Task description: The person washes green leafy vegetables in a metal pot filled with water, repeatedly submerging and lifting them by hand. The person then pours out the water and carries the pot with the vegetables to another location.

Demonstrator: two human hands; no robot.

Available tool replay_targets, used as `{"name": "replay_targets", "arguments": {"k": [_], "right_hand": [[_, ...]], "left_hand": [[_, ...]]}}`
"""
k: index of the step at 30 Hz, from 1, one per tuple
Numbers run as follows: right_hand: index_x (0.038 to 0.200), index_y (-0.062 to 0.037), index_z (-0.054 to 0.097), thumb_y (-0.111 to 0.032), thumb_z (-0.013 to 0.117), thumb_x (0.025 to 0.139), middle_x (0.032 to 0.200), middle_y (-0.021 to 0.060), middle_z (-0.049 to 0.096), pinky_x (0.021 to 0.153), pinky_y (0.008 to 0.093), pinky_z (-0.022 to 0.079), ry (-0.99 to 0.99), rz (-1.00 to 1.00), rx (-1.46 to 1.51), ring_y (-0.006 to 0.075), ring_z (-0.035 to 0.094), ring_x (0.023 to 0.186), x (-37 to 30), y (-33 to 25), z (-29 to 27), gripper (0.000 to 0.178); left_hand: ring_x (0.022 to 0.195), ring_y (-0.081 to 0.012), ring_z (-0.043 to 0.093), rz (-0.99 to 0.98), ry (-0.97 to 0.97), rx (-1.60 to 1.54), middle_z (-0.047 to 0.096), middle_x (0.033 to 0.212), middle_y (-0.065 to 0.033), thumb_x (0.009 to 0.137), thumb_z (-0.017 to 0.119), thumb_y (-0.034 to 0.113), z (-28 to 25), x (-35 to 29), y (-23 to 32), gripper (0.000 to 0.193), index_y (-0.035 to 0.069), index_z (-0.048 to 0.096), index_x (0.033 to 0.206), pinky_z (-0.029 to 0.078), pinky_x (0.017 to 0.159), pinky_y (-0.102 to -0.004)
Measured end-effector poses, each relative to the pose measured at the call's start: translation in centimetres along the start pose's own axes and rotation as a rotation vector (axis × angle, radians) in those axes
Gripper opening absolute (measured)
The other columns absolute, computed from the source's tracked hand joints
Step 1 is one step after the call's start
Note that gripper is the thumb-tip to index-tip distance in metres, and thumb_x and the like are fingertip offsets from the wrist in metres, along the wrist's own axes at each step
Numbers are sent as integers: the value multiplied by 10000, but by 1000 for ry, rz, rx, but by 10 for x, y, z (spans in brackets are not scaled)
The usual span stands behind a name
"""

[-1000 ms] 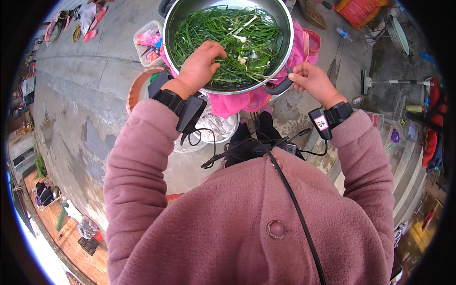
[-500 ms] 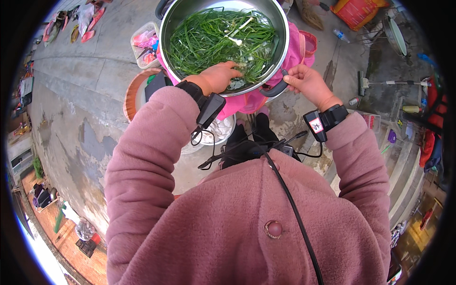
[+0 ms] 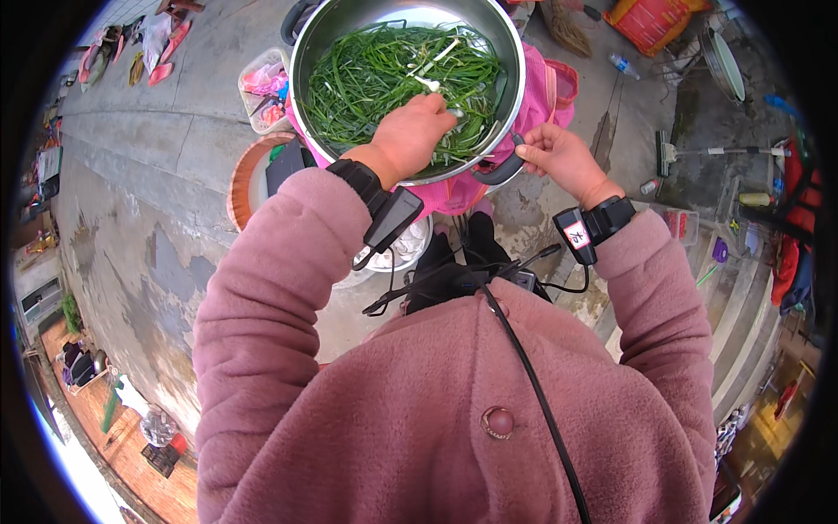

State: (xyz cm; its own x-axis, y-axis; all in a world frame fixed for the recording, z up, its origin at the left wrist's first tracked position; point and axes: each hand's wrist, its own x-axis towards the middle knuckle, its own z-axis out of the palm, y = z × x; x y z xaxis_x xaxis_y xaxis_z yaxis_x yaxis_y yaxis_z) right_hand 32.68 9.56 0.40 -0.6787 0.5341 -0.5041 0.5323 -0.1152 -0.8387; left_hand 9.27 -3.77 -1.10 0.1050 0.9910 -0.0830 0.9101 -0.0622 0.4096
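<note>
Your pot is smooth, glossy metal, its near handle matt plastic, and the greens look slick; your coat is matt, fuzzy cloth, its button smooth and shiny, the ground rough, patchy concrete

Far greens — open above | near side blocked — left hand, pot rim

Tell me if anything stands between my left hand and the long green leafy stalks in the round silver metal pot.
Nothing visible does: the round silver metal pot is uncovered, and your bare left hand is inside it, right at the long green leafy stalks.
</note>
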Motion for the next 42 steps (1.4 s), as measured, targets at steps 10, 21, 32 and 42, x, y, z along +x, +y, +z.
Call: {"name": "replay_targets", "arguments": {"k": [10,21,32,42], "right_hand": [[892,-25,580,-144,688,849,744,19,616,569,214,488,14,32,-27,85,597,648,-2,-5,1,166],[913,-66,564,-170,661,877,748,-26,580,562,200,437,-16,12,43,62,550,646,-3,-1,3,146],[928,-32,544,-130,641,885,748,4,574,554,227,474,33,14,-22,83,556,624,-3,-5,7,144],[898,-20,557,-120,654,865,740,36,609,540,239,482,31,-14,2,102,601,640,-1,1,5,143]], "left_hand": [[1220,-290,469,82,-198,-10,435,1398,-62,763,544,17,27,11,-6,522,174,540,1261,395,1008,-386],[1324,-319,332,-105,166,157,390,1423,-81,801,586,101,-3,31,-17,500,131,504,1293,320,1044,-508],[1369,-307,277,-48,-250,100,341,1465,-72,882,513,157,13,4,-25,431,126,489,1311,266,1065,-581],[1353,-333,282,-151,86,52,307,1469,-93,800,604,96,-4,20,-19,524,136,464,1303,336,1048,-511]]}}
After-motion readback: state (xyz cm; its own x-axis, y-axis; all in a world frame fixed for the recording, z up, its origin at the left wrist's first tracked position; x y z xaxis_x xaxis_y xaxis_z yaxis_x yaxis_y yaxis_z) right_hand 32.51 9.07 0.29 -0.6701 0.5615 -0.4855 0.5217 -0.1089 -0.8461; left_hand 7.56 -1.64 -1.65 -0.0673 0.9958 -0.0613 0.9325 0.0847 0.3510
